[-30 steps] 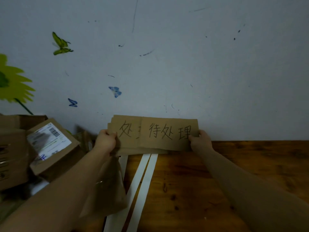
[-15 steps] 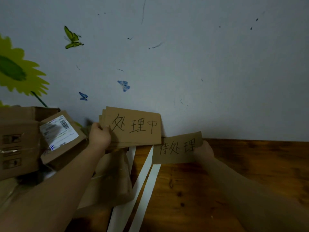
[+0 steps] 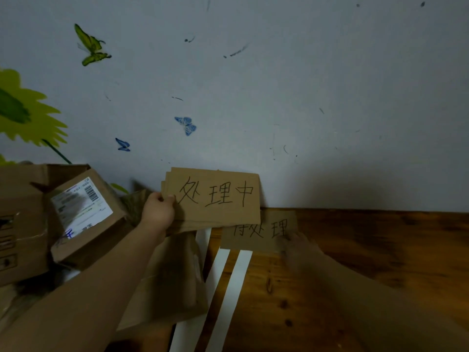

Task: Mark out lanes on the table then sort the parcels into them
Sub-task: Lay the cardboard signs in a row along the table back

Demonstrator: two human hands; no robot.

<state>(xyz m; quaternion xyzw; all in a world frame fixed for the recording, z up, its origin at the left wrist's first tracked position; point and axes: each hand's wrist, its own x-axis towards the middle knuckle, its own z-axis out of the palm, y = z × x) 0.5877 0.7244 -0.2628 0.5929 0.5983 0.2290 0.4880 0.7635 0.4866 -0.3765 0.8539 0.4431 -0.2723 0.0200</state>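
My left hand (image 3: pixel 158 212) grips the left edge of a small stack of brown cardboard signs (image 3: pixel 218 196), held upright against the wall; the front one bears three handwritten characters. A second cardboard sign (image 3: pixel 256 233) lies flat on the wooden table (image 3: pixel 368 250) by the wall, partly under the held stack. My right hand (image 3: pixel 297 243) rests on its right end, blurred, so its grip is unclear. Two white paper strips (image 3: pixel 228 288) run side by side from that sign toward me.
Cardboard parcels (image 3: pixel 83 214) are piled at the left, one with a white shipping label, beside a larger open box (image 3: pixel 20 224). A brown paper mailer (image 3: pixel 172 280) lies under my left forearm. The grey wall (image 3: pixel 304 97) carries butterfly and flower stickers.
My right hand pulled one sign off the stack and laid it down flat on the table by the wall. My left hand kept the remaining signs upright.
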